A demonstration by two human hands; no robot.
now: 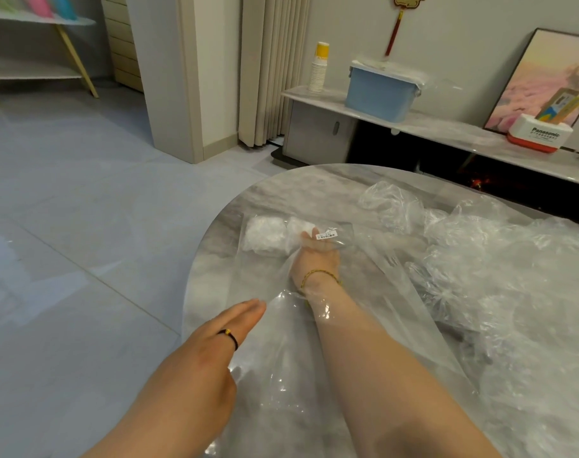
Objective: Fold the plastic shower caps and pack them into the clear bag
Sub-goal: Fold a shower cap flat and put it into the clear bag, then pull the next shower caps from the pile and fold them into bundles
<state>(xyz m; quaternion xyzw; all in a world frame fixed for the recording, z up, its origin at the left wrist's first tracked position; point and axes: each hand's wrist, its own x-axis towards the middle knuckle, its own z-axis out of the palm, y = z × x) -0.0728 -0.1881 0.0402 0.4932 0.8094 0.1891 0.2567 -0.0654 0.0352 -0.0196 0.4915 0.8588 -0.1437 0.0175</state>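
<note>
arm inside a clear bag, packing folded shower caps

two folded caps (265,233) lie side by side as white bundles at the closed far end of the bag (274,345). the bag lies flat on the left part of a round table (212,226), its mouth toward the viewer, with a small barcode label (327,235) near its far end. the right hand (316,256) is deep inside the bag, arm sheathed in the plastic, fingertips against the nearer bundle; through the film i cannot tell whether it grips or only pushes. a thin bracelet (317,276) circles that wrist. the left hand (215,338) is outside, at the mouth's left edge, fingers straight and held together, a dark ring (230,337) on one finger. loose caps (479,259) are heaped, crumpled, over the table's right side. beyond, a low shelf (446,127) holds a blue box (377,94) and stacked cups (318,72).
</note>
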